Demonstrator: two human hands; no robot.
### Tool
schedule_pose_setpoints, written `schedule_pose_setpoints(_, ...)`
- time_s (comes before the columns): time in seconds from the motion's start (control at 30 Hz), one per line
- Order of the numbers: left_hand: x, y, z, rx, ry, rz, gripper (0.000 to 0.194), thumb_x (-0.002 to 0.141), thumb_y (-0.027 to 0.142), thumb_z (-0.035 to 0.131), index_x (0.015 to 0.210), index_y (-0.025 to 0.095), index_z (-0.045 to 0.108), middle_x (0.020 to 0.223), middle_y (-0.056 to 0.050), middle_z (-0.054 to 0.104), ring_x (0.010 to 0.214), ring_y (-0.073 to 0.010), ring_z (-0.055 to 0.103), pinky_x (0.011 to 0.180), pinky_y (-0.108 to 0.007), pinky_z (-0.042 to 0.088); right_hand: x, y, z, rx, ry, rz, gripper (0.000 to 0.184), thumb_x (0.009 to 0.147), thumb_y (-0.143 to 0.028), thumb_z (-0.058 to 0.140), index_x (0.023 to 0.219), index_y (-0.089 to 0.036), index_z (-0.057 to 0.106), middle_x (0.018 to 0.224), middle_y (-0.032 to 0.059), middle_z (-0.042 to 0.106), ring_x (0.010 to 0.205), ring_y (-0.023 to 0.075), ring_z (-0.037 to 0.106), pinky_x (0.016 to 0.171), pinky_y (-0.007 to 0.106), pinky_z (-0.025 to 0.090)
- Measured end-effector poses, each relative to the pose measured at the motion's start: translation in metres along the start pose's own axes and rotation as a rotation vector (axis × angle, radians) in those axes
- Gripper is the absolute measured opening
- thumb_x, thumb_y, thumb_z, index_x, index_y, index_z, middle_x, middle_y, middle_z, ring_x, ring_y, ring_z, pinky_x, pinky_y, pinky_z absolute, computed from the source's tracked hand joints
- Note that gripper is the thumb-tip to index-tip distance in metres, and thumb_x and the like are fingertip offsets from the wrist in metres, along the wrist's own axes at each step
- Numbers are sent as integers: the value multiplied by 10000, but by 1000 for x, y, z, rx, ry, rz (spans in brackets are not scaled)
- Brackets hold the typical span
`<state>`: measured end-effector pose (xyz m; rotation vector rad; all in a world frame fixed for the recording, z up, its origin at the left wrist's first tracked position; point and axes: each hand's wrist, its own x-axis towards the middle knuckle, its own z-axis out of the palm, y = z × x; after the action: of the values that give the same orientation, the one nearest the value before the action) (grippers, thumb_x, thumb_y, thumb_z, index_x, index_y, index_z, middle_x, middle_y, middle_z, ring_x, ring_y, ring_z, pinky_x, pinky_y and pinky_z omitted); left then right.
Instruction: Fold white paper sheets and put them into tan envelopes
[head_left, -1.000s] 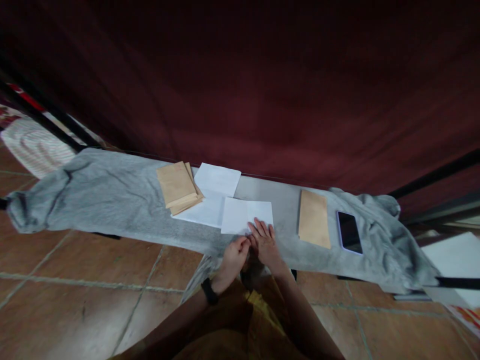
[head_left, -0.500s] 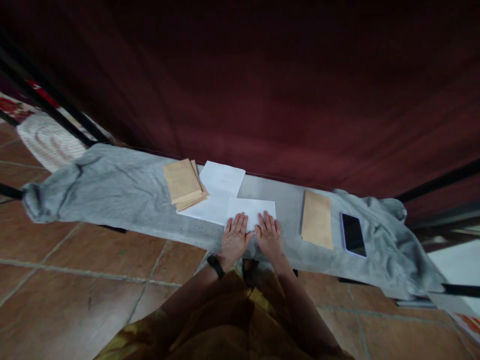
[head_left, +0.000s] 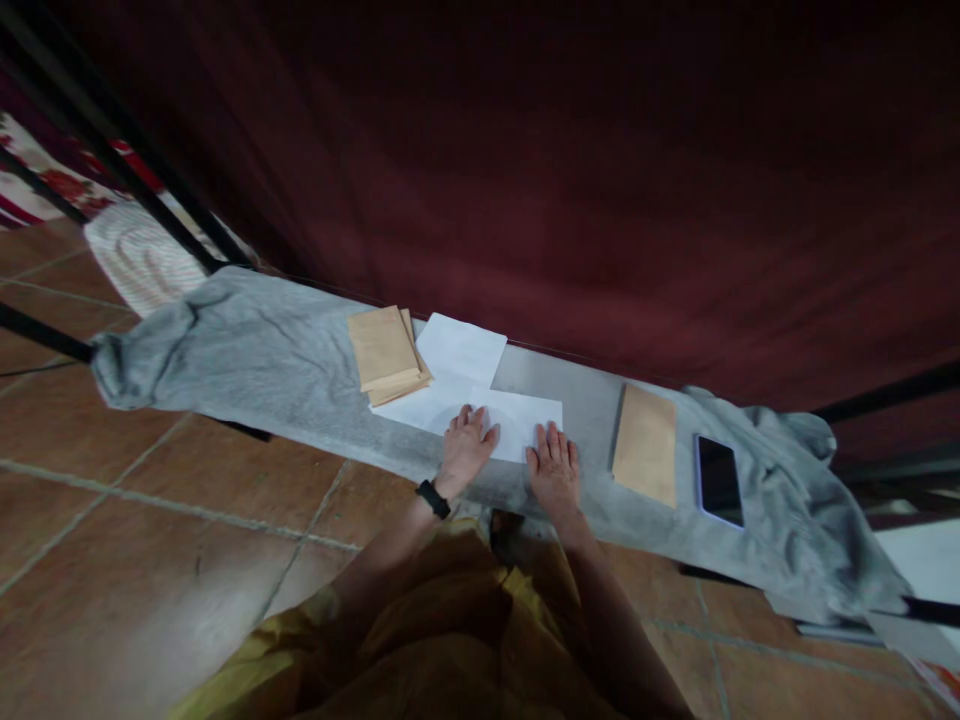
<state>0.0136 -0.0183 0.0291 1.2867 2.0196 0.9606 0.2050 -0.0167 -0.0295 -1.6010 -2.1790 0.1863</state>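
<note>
A folded sheet of white paper (head_left: 517,415) lies on a grey cloth (head_left: 262,350) in front of me. My left hand (head_left: 466,448) rests on its left part, fingers apart and slightly bent. At its lower right corner lies my right hand (head_left: 555,470), flat with fingers spread. More white paper (head_left: 461,350) is spread behind and to the left, partly under a stack of brown envelopes (head_left: 386,350). To the right of my right hand is another brown envelope stack (head_left: 645,445).
A phone (head_left: 720,480) with a purple edge lies right of the right-hand brown stack. The grey cloth bunches at both ends near black metal bars (head_left: 45,335). A dark red curtain (head_left: 540,230) hangs behind. Brown floor tiles (head_left: 187,570) show below.
My hands have moved apart along the folded paper, the left one leftward and the right one toward the right corner. The whole view has shifted slightly.
</note>
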Motion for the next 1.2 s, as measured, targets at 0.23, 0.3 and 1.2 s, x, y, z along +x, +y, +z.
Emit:
schedule_pose_setpoints(0.23,41,-2,-2,-415,35,-260,458,711,223,760,1146,169,626,908,-32,692,884,-206,677,832,-324,518,0,-1,-2,-8,-6,6,529,1032,-347,374,1525,-160,422,1612,167,352,1474,302,345,1191,560,246)
schedule_pose_setpoints(0.3,40,-1,0,-492,14,-273,447,675,212,783,1096,172,638,770,10,671,758,-182,665,738,-293,514,0,-2,-4,-5,-11,7,528,1030,-344,382,1523,-159,424,1610,168,355,1477,300,342,1192,560,247)
schedule_pose_setpoints(1.2,-3,11,76,110,-301,538,505,951,265,440,1446,188,499,1609,-113,383,1529,-244,255,1264,-448,68,-11,16,-12,103,-10,-15,485,1024,-281,359,1470,-142,491,1537,147,484,1451,260,392,1208,520,248)
